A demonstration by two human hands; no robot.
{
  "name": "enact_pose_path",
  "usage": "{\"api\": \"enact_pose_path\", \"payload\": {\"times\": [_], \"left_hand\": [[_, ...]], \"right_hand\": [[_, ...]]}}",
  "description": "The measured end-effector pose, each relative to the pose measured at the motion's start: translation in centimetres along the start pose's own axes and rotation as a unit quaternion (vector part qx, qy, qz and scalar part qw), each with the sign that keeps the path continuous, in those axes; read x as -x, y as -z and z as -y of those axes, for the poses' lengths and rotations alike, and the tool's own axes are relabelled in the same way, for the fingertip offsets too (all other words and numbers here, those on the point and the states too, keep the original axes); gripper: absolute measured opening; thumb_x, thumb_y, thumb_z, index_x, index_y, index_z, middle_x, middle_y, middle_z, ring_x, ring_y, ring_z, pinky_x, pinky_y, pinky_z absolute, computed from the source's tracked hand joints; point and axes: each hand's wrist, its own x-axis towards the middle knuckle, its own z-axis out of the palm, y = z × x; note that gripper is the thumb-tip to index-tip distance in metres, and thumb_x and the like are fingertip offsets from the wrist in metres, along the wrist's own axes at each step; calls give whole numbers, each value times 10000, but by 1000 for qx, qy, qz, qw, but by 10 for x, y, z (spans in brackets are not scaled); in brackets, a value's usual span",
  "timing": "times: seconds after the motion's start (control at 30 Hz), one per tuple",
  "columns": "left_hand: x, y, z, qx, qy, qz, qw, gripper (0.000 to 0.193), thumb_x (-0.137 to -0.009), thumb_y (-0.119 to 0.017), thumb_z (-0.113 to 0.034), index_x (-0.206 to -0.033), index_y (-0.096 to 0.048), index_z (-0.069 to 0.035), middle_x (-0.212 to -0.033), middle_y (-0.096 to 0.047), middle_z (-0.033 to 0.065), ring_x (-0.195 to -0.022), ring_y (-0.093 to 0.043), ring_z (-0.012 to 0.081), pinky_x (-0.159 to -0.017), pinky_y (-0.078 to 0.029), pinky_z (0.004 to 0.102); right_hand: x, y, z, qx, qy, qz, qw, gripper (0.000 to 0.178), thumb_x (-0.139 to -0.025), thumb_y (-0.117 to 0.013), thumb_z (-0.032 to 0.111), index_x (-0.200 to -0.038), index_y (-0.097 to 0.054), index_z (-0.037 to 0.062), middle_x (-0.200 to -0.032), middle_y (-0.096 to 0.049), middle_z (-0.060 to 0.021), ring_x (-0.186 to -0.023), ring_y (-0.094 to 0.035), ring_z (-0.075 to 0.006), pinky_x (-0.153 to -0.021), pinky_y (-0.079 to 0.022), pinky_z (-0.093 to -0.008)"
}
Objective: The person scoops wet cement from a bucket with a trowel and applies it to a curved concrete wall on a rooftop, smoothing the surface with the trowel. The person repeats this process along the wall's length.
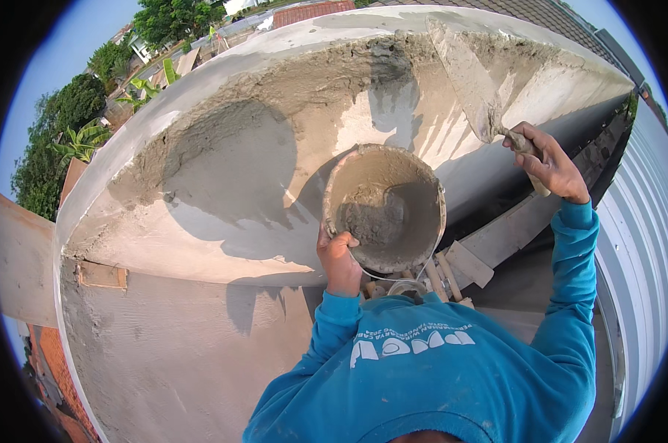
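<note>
Blue sweatshirt point(422, 376) is seen nearest. Ahead of it, the bucket point(424, 203) is pinched at its rim by the left hand point(340, 263); the trowel point(473, 92) is gripped by the right hand point(549, 166) near the wall point(160, 255). Rough mortar point(312, 85) is spread high on the wall; paler parts seem uncovered, and wet mix point(371, 220) is left in the bucket.

Corrugated metal sheeting point(640, 244), pale grey, runs along the right. Tiled roof point(515, 18), grey-brown, lies at upper right. Reddish roof point(312, 13), ribbed, sits at top centre. Dense green tree point(72, 103), left; broad-leaved plant point(86, 142) shows beside it. Flat board point(24, 266), pale brown, left edge. Orange-red surface point(59, 365), lower left, material unclear. Blue sky point(75, 33), upper left.
</note>
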Motion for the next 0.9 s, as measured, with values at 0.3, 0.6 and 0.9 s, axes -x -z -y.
{"api": "enact_pose_path", "payload": {"times": [0.3, 0.6, 0.9], "left_hand": [[25, 59, -17, -13, 1, -67, 998, 742, -620, -452, 140, -1342, -552, 3, -1213, -625, 100, -1090, -608, 250, -940, -489, 305], [60, 145, -47, -308, -120, -76, 941, 564, -674, -470, 107, -1220, -565, -2, -1167, -625, 124, -1045, -605, 283, -933, -480, 328], [91, 175, -69, -620, -267, -56, 736, 153, -690, -543, 22, -828, -605, 49, -1026, -620, 248, -885, -576, 348, -817, -468, 411]], "right_hand": [[-7, -244, -49, -389, -37, -321, 863, 345, -976, -692, 282, -1130, -561, 4, -896, -615, -52, -697, -624, -111, -587, -498, -258], [-117, -305, 50, -684, 26, -296, 666, 293, -1007, -617, 279, -1116, -487, 40, -799, -540, -34, -653, -568, -114, -615, -531, -276], [-172, -298, 169, -708, 79, -338, 615, 300, -1034, -567, 238, -1164, -403, 23, -908, -526, -61, -692, -596, -112, -603, -559, -284]]}}
